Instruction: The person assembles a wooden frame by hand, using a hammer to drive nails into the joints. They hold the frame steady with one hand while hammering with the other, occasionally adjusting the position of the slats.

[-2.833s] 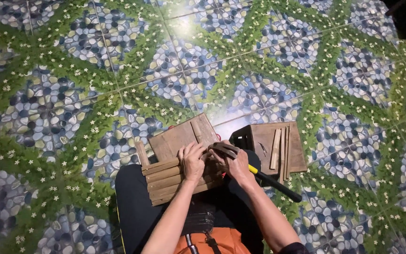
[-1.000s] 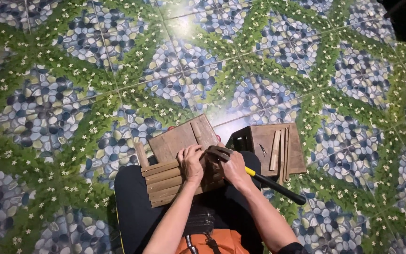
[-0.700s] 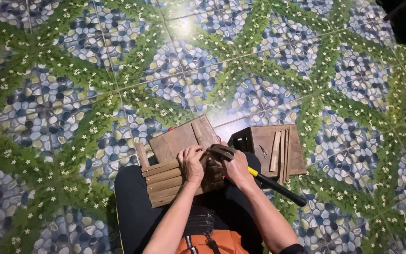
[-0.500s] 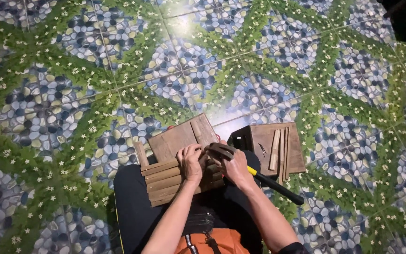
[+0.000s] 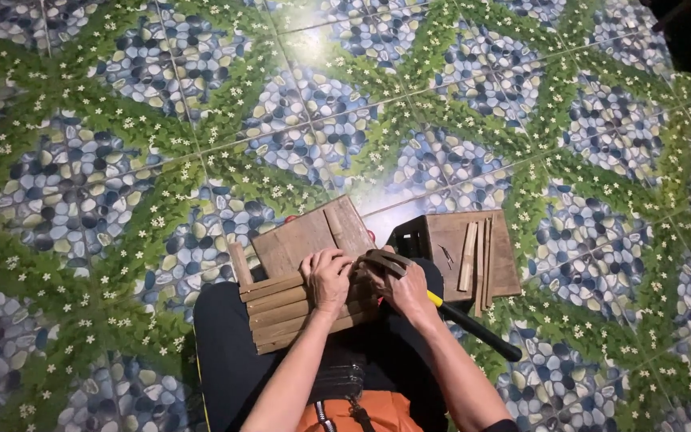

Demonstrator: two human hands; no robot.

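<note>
Pressing down on a small slatted crate (image 5: 297,308) that rests across the lap, the left hand (image 5: 328,280) lies on the crate's top edge with fingers curled over the wood, apparently pinning it so it cannot slide; it is gripping the crate rather than lying loose. The right hand (image 5: 400,288) sits just beside it, closed around a hammer (image 5: 433,302) high up near the head, so the yellow-and-black handle sticks out behind the wrist toward the right. Choking up like that looks suited to short, controlled taps close to the left fingers, though no nail can be made out. The hammer head (image 5: 379,261) lies against the crate's upper right end, touching or nearly touching the wood. The crate leans away from the body, its board side (image 5: 313,236) tilted up toward the floor beyond the knees, which puts the working edge right under both hands. To the right, near the right knee, a dark box (image 5: 413,238) carries a flat board (image 5: 481,256) with a few loose slats (image 5: 472,264) laid side by side on it, kept within reach of the hammer hand. Dark trousers (image 5: 225,352) show under the crate. All around is a tiled floor (image 5: 121,144) printed with pebbles and green leafy bands.
</note>
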